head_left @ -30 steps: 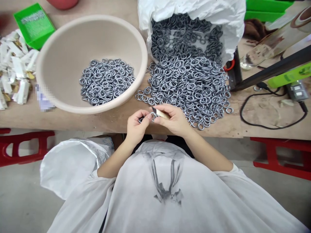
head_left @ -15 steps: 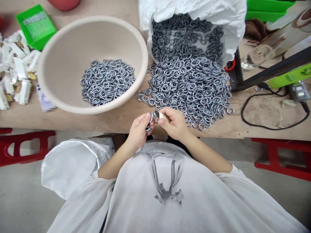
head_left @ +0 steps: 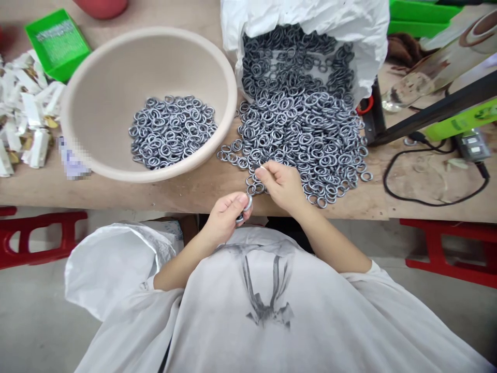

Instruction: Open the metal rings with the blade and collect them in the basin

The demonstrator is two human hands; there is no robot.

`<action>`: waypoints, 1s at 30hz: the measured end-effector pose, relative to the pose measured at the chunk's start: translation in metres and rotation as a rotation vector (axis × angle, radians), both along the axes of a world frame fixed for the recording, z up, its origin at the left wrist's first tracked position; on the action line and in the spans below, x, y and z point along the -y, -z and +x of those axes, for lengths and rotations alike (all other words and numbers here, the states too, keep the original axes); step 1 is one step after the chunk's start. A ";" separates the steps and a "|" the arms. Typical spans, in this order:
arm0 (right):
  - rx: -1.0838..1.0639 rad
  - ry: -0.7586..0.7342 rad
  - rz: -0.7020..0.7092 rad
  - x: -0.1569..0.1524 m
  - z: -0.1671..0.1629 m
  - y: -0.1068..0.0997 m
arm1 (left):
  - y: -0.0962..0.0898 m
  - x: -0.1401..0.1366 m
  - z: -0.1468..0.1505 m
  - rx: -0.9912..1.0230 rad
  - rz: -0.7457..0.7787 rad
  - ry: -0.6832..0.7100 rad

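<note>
At far left you have a green tray [head_left: 56,44] and a scatter of white packets [head_left: 27,122] on the wooden table [head_left: 186,191]. Next comes the beige basin [head_left: 116,77], holding a shallow heap of grey metal rings [head_left: 171,129] toward its near right side. Your left hand [head_left: 227,217] sits at the table's near edge, fingers curled closed on a small stack of rings [head_left: 245,207]: dull silver-grey, round, bunched together face to face, the stack's axis running roughly up and to the right toward your other hand. Your right hand [head_left: 283,184] rests on the near edge of the loose pile of rings [head_left: 303,137], thumb and forefinger pinched narrow; whether they grip a ring cannot be told. That pile spills from the open white bag [head_left: 310,20], lying mouth toward you. Further right, a black cable [head_left: 427,199] loops across the table
</note>
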State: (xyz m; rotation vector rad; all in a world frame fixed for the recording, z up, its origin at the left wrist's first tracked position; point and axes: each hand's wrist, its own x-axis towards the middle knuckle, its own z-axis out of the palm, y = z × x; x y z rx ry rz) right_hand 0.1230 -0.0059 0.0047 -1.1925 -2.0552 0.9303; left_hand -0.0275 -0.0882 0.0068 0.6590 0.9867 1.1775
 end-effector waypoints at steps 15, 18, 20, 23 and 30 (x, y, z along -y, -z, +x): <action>0.637 -0.147 0.224 -0.054 -0.063 0.003 | 0.016 0.008 -0.033 -0.017 -0.121 -0.217; 0.639 -0.144 0.238 -0.055 -0.063 0.004 | 0.019 0.009 -0.040 -0.011 -0.129 -0.242; 0.476 -0.123 0.181 -0.049 -0.057 0.003 | 0.021 0.007 -0.043 0.009 -0.135 -0.245; 0.028 -0.166 -0.112 -0.028 -0.043 0.000 | 0.023 0.002 -0.040 0.078 -0.134 -0.243; -0.603 -0.220 -0.721 0.019 -0.033 0.003 | 0.021 -0.010 -0.011 0.042 -0.036 -0.193</action>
